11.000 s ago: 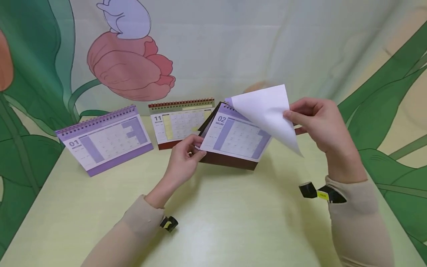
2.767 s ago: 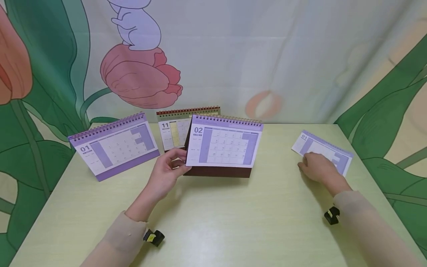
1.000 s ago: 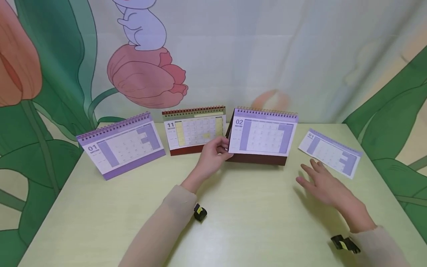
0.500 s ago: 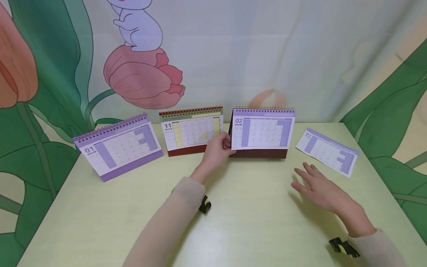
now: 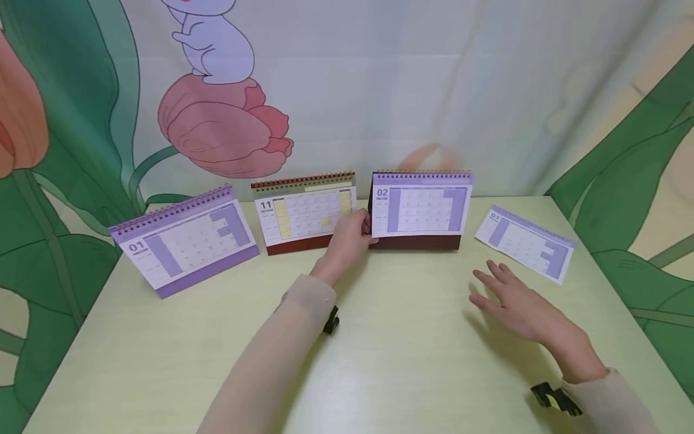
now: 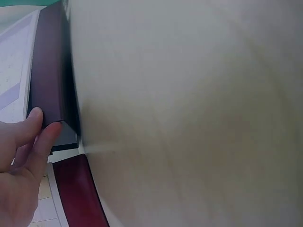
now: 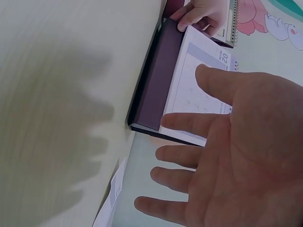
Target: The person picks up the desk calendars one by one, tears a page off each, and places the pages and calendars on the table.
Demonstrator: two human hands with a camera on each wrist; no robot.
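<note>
A desk calendar (image 5: 425, 208) showing 02, with purple pages and a dark brown base, stands upright at the back, right of the middle. My left hand (image 5: 347, 241) pinches the lower left edge of its base (image 6: 49, 66) between thumb and fingers; the left wrist view shows this grip closely. A loose purple calendar page (image 5: 526, 242) marked 01 lies at the right of the table. Over the table, just in front of that page, my right hand (image 5: 515, 304) is held with its fingers spread and nothing in it.
A calendar with a red base (image 5: 306, 214), showing 11, stands left of the 02 calendar, partly behind my left hand. Farther left is a purple calendar (image 5: 187, 241) showing 01, set at an angle. A printed curtain (image 5: 336, 90) hangs behind the pale table (image 5: 412, 361).
The 01 page, earlier lifted in my right hand, came off and lies on the table. The 02 calendar moved right and back, beside the 11 calendar. My right hand let the page go.
</note>
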